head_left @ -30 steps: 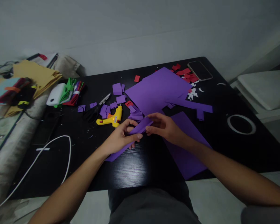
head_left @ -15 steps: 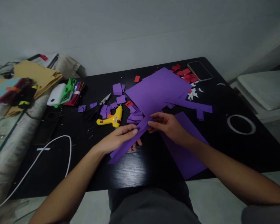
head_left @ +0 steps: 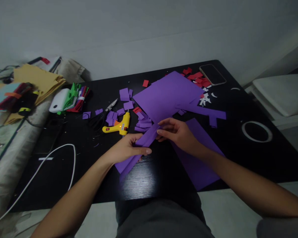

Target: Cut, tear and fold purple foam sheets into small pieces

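**A:** What is seen around the purple strip (head_left: 150, 136), and is anything set across it?

**B:** It is held low over the black worktop (head_left: 238, 158), at the centre of the frame. A yellow glue gun (head_left: 118, 125) is laid just beyond the left grip (head_left: 125, 150). Scissors (head_left: 103, 115) and small purple scraps (head_left: 125, 94) are scattered further up and left. A large purple sheet (head_left: 166, 94) is spread above the right grip (head_left: 178, 134). A second sheet (head_left: 198, 158) is partly covered by the right forearm at lower right. The strip's middle is hidden by the left fingers.

**A:** How are materials and shapes to be described?

**B:** The strip is long, narrow, flat and matt; paper or foam cannot be told apart. A wood grain is shown on the worktop where light is reflected. Red scraps (head_left: 197, 77) and a phone (head_left: 212, 74) are seen at upper right. A white ring (head_left: 257, 131) is seen at right, and a curved white cable (head_left: 64, 155) at left.

**A:** Which way is the strip pointed?

**B:** Its long axis is run diagonally, from lower left of centre up to the right. The left grip is closed on its middle, with the thumb pressed on top. The upper end is pinched by the right grip.
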